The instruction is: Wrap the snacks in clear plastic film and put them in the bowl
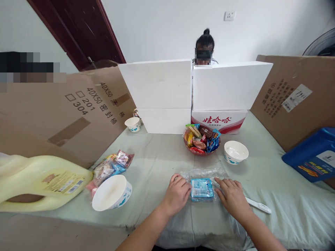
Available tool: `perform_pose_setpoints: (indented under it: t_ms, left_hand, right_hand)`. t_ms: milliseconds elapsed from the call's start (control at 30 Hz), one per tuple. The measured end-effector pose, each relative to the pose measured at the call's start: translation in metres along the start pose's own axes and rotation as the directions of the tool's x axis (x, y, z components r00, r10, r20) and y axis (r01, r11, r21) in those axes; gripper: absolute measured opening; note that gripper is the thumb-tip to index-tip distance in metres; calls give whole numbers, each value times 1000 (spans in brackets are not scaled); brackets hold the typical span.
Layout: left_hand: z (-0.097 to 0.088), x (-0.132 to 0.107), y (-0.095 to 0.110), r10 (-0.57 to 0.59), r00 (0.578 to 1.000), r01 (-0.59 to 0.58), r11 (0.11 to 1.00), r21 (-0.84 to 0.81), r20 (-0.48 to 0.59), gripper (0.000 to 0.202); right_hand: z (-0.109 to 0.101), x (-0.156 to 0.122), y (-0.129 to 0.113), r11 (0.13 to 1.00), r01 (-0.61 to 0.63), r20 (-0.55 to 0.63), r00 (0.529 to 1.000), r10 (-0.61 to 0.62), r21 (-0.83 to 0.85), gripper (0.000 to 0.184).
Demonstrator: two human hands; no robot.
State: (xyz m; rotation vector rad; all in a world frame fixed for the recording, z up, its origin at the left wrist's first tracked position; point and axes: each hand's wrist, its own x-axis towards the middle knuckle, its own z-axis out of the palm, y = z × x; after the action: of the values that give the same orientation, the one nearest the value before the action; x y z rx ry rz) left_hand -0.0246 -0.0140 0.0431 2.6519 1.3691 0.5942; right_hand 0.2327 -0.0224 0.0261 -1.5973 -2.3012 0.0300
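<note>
A flat blue packet [202, 189] lies on the cloth-covered table between my hands, with a clear plastic bag [206, 172] around it. My left hand [177, 192], fingers curled, grips the bag's left side. On the right side, my right hand [232, 196] has its thumb and fingers closed on the bag's edge; its fingertips are partly hidden in the crinkled film. A slim white plastic handle [259, 205] sticks out from beneath my right wrist, its other end hidden.
Beyond my hands stand a red bowl of wrapped snacks [196, 152] and a white bowl [236, 152]. Another bowl [112, 193], snack packets [104, 171] and a yellow jug [52, 177] are left; a blue jug [311, 157] is right. Boxes [164, 85] wall the back. A person [205, 45] is behind them.
</note>
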Motion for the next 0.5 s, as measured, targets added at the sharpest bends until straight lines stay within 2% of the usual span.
perform_pose_setpoints:
  t_ms: [67,167,200,233,267,333,367,433,500]
  left_hand:
    - [-14,-14,4,100,989,-94,994,-61,112,15]
    - [-31,-31,12,245,901,-152,951,-269,357,7]
    - [-34,-32,15,262,884,-131,934,-333,387,8]
    - [-34,-29,19,254,889,-101,920,-380,380,9]
    - [-33,-24,22,220,915,-69,910,-408,337,10]
    - [-22,-8,28,107,973,-15,914,-406,204,16]
    - [-13,1,30,59,988,1,924,-383,146,20]
    - [7,17,32,16,995,14,955,-297,100,36]
    - [25,26,30,13,994,9,978,-207,108,55]
  right_hand:
    - [-19,-11,-1,996,68,83,994,-72,55,24]
    - [-46,-29,-10,972,138,285,940,-190,192,20]
    - [-52,-32,-13,965,124,337,920,-198,229,21]
    - [-56,-32,-17,961,100,368,910,-193,257,23]
    - [-57,-29,-20,959,72,371,912,-174,274,23]
    - [-50,-18,-24,956,22,295,949,-112,291,25]
    - [-43,-11,-24,953,7,232,970,-80,302,27]
    - [-21,3,-22,947,-25,93,996,-5,321,30]
    - [4,12,-16,943,-52,-15,998,60,327,31]
